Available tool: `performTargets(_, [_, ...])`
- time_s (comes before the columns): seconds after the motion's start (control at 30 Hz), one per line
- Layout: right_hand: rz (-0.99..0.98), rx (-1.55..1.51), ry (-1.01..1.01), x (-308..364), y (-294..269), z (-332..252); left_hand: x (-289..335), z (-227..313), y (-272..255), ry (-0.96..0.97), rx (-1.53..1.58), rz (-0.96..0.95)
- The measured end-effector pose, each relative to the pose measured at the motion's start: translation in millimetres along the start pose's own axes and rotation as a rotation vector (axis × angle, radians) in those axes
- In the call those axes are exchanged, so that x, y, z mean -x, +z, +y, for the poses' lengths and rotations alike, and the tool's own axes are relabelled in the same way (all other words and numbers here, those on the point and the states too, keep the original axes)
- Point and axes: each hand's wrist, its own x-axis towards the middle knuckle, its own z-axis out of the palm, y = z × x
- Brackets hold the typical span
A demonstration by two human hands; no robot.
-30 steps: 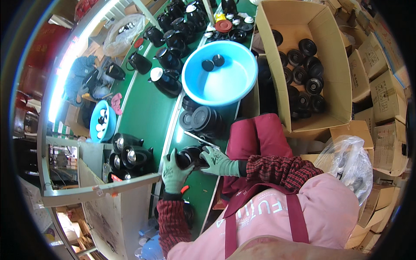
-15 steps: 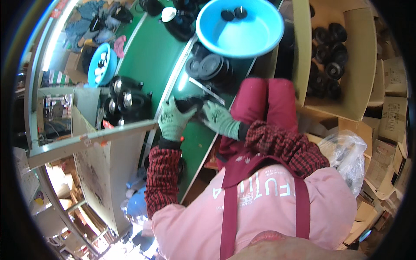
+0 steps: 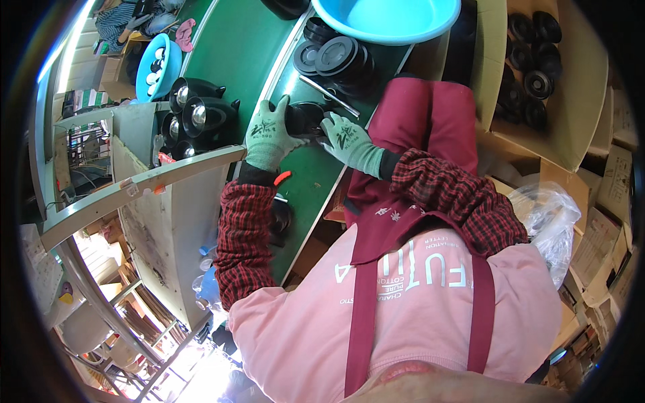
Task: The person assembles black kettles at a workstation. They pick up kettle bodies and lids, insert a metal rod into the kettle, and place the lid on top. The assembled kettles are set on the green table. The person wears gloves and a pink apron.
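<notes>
Both my hands wear pale green gloves and work over the green bench top. Between them is a black rounded part, its lower side hidden by my fingers. My left hand grips its left side, thumb along the near edge. Fingers of my right hand are bent against its right side. Just beyond the part lies a thin metal bar. Behind the bar, black round discs are stacked in piles.
A large blue basin stands at the far end. To the left are black vessels with shiny insides and a smaller blue basin of small black and white parts. An open carton on the right holds black round parts. A metal rail crosses at left.
The whole view has shifted, so the bench and basins sit higher in the picture. Both hands stay on the black part, which now shows more of its rounded side.
</notes>
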Motion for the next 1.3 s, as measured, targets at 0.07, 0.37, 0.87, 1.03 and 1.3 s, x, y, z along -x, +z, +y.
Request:
performTargets(0.07, [-0.052,0.017,0.026,-4,0,3,4,4,-5,-0.016,-0.014,0.018])
performTargets(0.37, [0.073,0.014,-0.036,-2,12,7,11,-8,-24,0.186,-0.119,0.181])
performTargets(0.87, [0.102,0.067,-0.087,-4,10,7,-14,5,-13,-0.229,-0.071,-0.350])
performTargets(1.03, [0.041,0.043,-0.175,-10,14,15,-10,-32,0,0.610,-0.274,-0.108])
performTargets(1.3, [0.078,0.120,-0.158,-16,11,13,-14,-12,-14,0.073,-0.139,-0.317])
